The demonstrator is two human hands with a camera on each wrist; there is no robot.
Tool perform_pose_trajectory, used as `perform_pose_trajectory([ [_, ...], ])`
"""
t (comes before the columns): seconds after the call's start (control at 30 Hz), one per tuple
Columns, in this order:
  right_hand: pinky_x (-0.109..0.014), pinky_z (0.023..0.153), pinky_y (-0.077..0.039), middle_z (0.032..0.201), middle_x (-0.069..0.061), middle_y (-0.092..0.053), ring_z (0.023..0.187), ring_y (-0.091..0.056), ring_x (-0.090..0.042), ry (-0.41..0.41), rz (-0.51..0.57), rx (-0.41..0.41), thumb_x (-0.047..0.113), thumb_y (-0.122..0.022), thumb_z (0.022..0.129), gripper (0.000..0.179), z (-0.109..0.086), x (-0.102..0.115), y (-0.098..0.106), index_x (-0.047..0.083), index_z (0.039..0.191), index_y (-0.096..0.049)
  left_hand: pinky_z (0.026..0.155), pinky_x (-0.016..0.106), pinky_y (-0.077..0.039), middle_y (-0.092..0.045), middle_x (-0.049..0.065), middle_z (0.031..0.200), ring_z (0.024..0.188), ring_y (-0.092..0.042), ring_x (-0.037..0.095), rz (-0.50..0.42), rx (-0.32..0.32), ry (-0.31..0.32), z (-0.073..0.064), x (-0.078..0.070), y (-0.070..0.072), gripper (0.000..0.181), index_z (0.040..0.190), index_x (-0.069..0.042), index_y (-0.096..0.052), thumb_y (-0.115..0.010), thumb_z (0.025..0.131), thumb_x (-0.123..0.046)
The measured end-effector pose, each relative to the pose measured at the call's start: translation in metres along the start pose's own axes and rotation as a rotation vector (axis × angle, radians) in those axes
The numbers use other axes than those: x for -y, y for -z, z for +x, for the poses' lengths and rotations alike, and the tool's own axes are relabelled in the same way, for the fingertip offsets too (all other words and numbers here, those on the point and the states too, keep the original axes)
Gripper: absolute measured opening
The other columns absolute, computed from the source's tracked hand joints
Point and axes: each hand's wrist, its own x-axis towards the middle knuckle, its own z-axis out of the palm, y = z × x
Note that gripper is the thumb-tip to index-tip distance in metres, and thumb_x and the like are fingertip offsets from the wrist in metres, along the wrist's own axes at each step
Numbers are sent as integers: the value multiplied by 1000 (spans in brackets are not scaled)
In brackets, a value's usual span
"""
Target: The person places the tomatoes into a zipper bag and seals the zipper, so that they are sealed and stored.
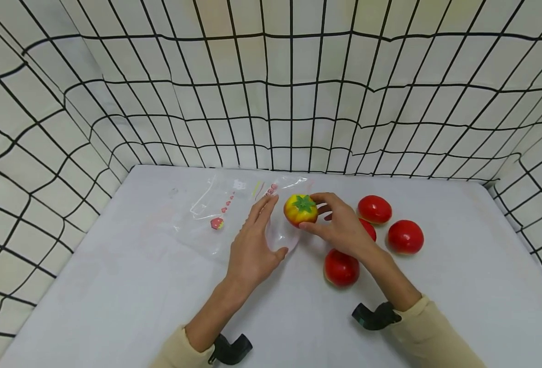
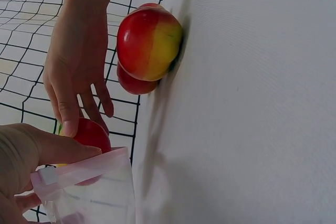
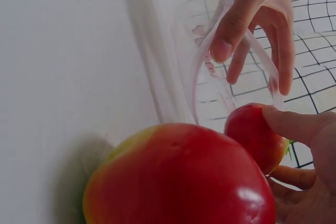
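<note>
My left hand (image 1: 254, 250) spreads the mouth of a clear zip bag (image 1: 202, 214) that has pink strawberry prints. Its fingers are straight, with the thumb apart from them at the bag's pink-edged rim (image 3: 202, 59). Between thumb and fingertips, my right hand (image 1: 344, 225) pinches a toy tomato (image 1: 301, 210), red below, yellow on top with a green star-shaped calyx. In the right wrist view this tomato (image 3: 254, 137) is right at the bag's opening. The left wrist view has it partly behind the left thumb and the rim.
Several more red toy tomatoes lie right of the bag: one near tomato (image 1: 342, 268), a far one (image 1: 374, 209), one at the right (image 1: 405, 237), and another partly behind the right hand. Black wire mesh (image 1: 291, 102) borders the white table (image 1: 137, 286) at the back and sides.
</note>
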Motion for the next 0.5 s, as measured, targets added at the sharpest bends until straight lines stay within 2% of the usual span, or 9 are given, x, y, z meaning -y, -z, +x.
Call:
perform_pose_trajectory([
  [0.23,-49,101,-61,150,-12,-55,125,-62,-32,50,-24,11,22,-87,85,77,2,2,-4,13,151,-49,100,48,-61,-36,-6,168,145,-54,27,-2,3,-8,-2,-2,-1,111,162,-29,-37,-97,69,-12],
  [0.5,-42,91,-65,134,-14,-54,121,-62,-30,24,-62,41,18,-88,83,74,3,6,-9,13,149,-54,94,47,-63,-39,-6,166,141,-57,27,-12,-13,-26,-2,-3,-1,111,161,-26,-39,-97,68,-11],
])
